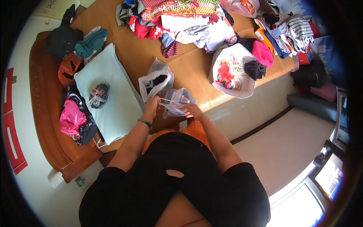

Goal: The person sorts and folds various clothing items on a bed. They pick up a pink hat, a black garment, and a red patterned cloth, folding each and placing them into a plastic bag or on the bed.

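My left hand (152,103) and my right hand (193,110) both grip a clear plastic bag (177,102) with dark and red clothing inside, held over the near edge of the bed. The left hand pinches the bag's top, pulled taut into a thin strip; the right hand holds its lower side. A green bangle sits on my left wrist. Just beyond lies a second clear bag (156,80) with dark fabric in it, resting on the woven mat (189,66).
A pale green pillow (113,98) bears a small bagged bundle (99,94). A white angular box (234,72) holds colourful items. Heaps of clothes (185,19) cover the far side. Pink and dark garments (72,119) lie by the wooden headboard (41,113).
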Action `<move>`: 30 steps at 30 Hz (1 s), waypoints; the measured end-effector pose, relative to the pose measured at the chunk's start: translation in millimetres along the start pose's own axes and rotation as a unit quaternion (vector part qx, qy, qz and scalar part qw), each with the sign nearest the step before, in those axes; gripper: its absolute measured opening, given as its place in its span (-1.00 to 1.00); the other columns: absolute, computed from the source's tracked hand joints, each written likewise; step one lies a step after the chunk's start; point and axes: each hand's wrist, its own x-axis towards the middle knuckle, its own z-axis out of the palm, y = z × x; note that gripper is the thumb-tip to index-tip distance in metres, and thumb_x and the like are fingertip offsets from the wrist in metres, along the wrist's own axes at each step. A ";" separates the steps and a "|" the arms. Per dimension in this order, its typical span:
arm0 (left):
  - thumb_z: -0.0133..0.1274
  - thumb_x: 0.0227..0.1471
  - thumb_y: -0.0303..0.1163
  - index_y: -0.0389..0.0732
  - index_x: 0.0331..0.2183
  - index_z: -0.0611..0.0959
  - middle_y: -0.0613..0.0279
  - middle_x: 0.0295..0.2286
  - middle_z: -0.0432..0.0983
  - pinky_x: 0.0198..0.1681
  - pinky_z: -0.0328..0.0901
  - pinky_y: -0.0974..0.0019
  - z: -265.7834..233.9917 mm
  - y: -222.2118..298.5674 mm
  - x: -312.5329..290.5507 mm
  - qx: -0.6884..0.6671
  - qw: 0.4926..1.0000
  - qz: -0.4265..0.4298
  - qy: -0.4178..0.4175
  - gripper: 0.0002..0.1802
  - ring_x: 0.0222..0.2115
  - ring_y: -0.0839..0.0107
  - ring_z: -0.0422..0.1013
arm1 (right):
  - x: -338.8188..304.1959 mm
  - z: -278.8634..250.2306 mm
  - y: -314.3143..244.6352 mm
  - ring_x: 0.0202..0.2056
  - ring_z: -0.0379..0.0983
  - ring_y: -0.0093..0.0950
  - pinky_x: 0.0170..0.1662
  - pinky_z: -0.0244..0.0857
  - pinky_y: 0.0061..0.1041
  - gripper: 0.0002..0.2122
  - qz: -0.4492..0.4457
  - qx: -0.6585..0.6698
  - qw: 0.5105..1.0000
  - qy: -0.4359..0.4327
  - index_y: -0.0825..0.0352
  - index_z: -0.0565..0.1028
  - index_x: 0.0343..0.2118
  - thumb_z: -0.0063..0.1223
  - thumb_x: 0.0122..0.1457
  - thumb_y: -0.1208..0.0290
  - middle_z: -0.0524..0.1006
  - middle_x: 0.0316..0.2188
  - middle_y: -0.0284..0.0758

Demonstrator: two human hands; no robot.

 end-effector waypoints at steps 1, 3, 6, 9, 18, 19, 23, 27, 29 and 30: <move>-0.06 -0.13 -0.29 -0.11 -0.71 0.38 0.36 -0.76 0.24 -0.71 0.07 0.43 -2.5 6.5 -5.0 -0.055 0.998 -0.018 -0.027 -0.77 -0.77 0.52 0.15 | -0.5 -9.1 0.6 -0.40 0.37 -0.52 -0.37 0.33 -0.54 -0.81 -0.018 -0.039 0.999 0.006 0.33 0.48 -0.40 -0.10 0.04 0.32 0.48 -0.39 -0.32; -0.06 -0.07 -0.28 -0.11 -0.68 0.40 0.38 -0.76 0.22 -0.72 0.05 0.45 -16.3 17.0 -16.3 -0.105 0.982 -0.069 -0.138 -0.76 -0.77 0.56 0.13 | -28.8 -3.8 -19.9 -0.42 0.31 -0.59 -0.38 0.24 -0.54 -0.85 -0.068 0.018 0.996 0.047 0.30 0.45 -0.42 -0.07 0.03 0.34 0.42 -0.47 -0.40; -0.07 0.03 -0.25 -0.14 -0.58 0.47 0.41 -0.78 0.20 -0.73 0.02 0.49 -36.2 39.0 -44.0 0.014 0.932 -0.113 -0.344 -0.76 -0.78 0.61 0.11 | -66.3 28.6 -55.3 -0.53 0.26 -0.60 -0.44 0.20 -0.57 -0.91 -0.122 0.217 0.968 -0.016 0.28 0.43 -0.45 -0.01 0.03 0.40 0.37 -0.56 -0.43; -0.07 0.10 -0.24 -0.25 -0.39 0.56 0.44 -0.81 0.17 -0.75 -0.06 0.54 -45.3 65.1 -73.4 0.267 0.873 -0.036 -0.407 -0.74 -0.81 0.67 0.04 | -86.2 65.3 -73.2 -0.57 0.25 -0.62 -0.47 0.20 -0.57 -0.83 -0.071 0.143 0.982 -0.102 0.28 0.43 -0.49 0.05 0.07 0.28 0.33 -0.63 -0.45; -0.14 0.14 -0.27 -0.23 -0.43 0.51 0.41 -0.57 0.41 -0.73 -0.05 0.63 -93.4 108.2 -104.8 -0.235 0.886 0.014 -0.400 -0.75 -0.81 0.75 0.01 | -180.5 151.1 -96.1 -0.50 0.34 -0.64 -0.40 0.25 -0.63 -0.75 -0.200 -0.249 0.947 -0.024 0.37 0.52 -0.43 -0.11 0.21 0.29 0.48 -0.54 -0.40; -0.13 0.13 -0.28 -0.22 -0.43 0.51 0.42 -0.57 0.41 -0.73 -0.05 0.63 -102.1 103.3 -93.3 -0.282 0.886 0.000 -0.369 -0.77 -0.81 0.74 0.01 | -182.3 147.9 -89.8 -0.49 0.34 -0.63 -0.40 0.25 -0.62 -0.76 -0.200 -0.219 0.955 -0.016 0.37 0.51 -0.43 -0.12 0.21 0.31 0.48 -0.54 -0.40; -0.06 0.09 -0.28 -0.17 -0.42 0.52 0.48 -0.64 0.40 -0.74 -0.02 0.56 -109.5 51.1 -44.2 -0.336 0.894 -0.075 -0.287 -0.82 -0.82 0.71 0.04 | -144.4 116.6 -46.4 -0.50 0.33 -0.62 -0.40 0.26 -0.64 -0.77 -0.129 -0.124 0.984 0.013 0.38 0.50 -0.44 -0.07 0.16 0.29 0.46 -0.54 -0.39; -0.13 0.13 -0.26 -0.20 -0.32 0.52 0.55 -0.78 0.16 -0.75 -0.03 0.54 -112.6 3.4 -36.1 -0.197 0.890 -0.169 -0.375 -0.77 -0.83 0.70 0.00 | -103.2 111.6 -3.6 -0.47 0.39 -0.55 -0.35 0.29 -0.51 -0.68 -0.034 -0.354 0.933 0.057 0.35 0.52 -0.45 0.02 0.09 0.13 0.47 -0.57 -0.33; -0.15 0.14 -0.25 -0.21 -0.29 0.52 0.55 -0.80 0.11 -0.75 -0.04 0.55 -122.7 -4.8 -47.8 -0.095 0.880 -0.154 -0.440 -0.75 -0.84 0.70 -0.01 | -103.2 117.9 -3.7 -0.42 0.40 -0.51 -0.31 0.30 -0.53 -0.71 -0.031 -0.411 0.910 0.046 0.35 0.53 -0.41 0.00 0.11 0.16 0.51 -0.50 -0.30; -0.15 0.14 -0.25 -0.21 -0.29 0.52 0.55 -0.80 0.10 -0.75 -0.04 0.55 -128.5 -1.1 -56.7 -0.070 0.880 -0.149 -0.446 -0.75 -0.84 0.70 -0.02 | -103.0 119.7 -2.2 -0.40 0.41 -0.50 -0.30 0.30 -0.53 -0.72 -0.030 -0.439 0.897 0.037 0.35 0.54 -0.39 0.00 0.13 0.18 0.53 -0.46 -0.29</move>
